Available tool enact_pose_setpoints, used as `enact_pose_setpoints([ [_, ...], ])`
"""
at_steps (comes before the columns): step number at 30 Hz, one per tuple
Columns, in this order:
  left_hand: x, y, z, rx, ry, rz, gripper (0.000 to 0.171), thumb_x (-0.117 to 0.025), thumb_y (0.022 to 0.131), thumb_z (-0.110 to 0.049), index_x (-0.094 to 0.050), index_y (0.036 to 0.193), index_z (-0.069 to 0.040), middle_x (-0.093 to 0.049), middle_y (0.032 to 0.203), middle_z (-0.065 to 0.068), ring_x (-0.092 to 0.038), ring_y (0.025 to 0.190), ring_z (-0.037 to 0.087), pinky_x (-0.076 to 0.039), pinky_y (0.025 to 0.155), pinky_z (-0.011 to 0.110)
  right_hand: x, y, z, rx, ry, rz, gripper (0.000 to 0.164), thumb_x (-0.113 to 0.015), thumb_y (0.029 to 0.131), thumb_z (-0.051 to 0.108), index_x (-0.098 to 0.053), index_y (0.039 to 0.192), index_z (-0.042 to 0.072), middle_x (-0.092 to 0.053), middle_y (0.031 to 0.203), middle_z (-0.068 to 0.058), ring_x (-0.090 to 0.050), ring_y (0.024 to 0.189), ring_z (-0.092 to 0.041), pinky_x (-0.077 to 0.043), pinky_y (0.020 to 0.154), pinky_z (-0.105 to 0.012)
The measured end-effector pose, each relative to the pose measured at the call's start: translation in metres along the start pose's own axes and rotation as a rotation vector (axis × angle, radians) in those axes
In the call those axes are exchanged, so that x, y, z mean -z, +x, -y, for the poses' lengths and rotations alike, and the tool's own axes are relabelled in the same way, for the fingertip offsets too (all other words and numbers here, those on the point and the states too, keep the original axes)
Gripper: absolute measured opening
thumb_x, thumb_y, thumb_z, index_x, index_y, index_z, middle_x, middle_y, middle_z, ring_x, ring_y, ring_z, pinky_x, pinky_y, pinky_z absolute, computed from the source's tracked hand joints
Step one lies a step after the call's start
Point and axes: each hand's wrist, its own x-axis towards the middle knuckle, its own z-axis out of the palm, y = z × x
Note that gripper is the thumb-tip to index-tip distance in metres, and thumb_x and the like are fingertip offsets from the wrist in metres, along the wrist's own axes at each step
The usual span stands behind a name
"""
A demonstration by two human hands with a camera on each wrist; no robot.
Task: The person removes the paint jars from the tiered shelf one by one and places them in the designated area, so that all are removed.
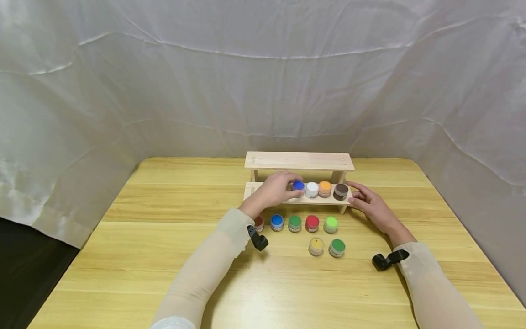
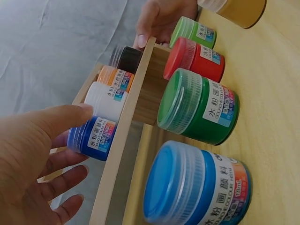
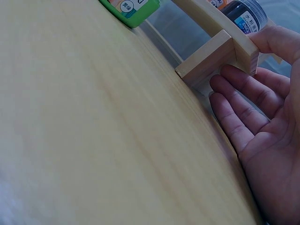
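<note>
A dark blue paint jar (image 1: pixel 298 186) stands on the lower board of a two-step wooden rack (image 1: pixel 299 161). My left hand (image 1: pixel 279 188) pinches this jar between thumb and forefinger, the other fingers spread behind it in the left wrist view. To its right on the same board are a white jar (image 1: pixel 312 189), an orange jar (image 1: pixel 325 188) and a dark brown jar (image 1: pixel 340 192). At the board's right end my right hand (image 1: pixel 371 208) holds the wood, thumb against the board's edge (image 3: pixel 257 51) and fingers beside and below it.
In front of the rack stands a row of jars: reddish-brown (image 1: pixel 259 223), blue (image 1: pixel 277 222), green (image 1: pixel 294 223), red (image 1: pixel 312 223) and light green (image 1: pixel 330 224). Nearer are a yellow jar (image 1: pixel 316 246) and another green jar (image 1: pixel 337 247). Grey cloth (image 1: pixel 263 100) hangs behind the table.
</note>
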Motion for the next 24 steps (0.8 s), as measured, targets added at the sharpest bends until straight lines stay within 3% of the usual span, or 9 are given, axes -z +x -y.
enact_pose_setpoints([
  [17, 0.007, -0.010, -0.004, 0.010, -0.059, -0.016, 0.039, -0.068, 0.092, -0.038, -0.065, 0.124, -0.015, -0.063, 0.118, -0.002, -0.057, 0.108, 0.014, -0.046, 0.095, 0.030, 0.000, 0.000, 0.000, -0.005, 0.020, -0.001, 0.058, -0.054, 0.101, 0.010, -0.027, 0.150, -0.005, -0.061, 0.104, -0.005, -0.062, 0.096, -0.008, -0.050, 0.085, -0.019],
  [24, 0.011, -0.023, -0.010, -0.010, -0.022, -0.018, 0.042, -0.068, 0.093, -0.039, -0.063, 0.127, -0.015, -0.062, 0.123, 0.000, -0.053, 0.118, 0.020, -0.037, 0.106, 0.040, 0.000, 0.000, 0.000, -0.008, 0.015, -0.002, 0.058, -0.054, 0.101, 0.011, -0.026, 0.150, -0.004, -0.061, 0.105, -0.005, -0.062, 0.097, -0.008, -0.050, 0.085, -0.019],
])
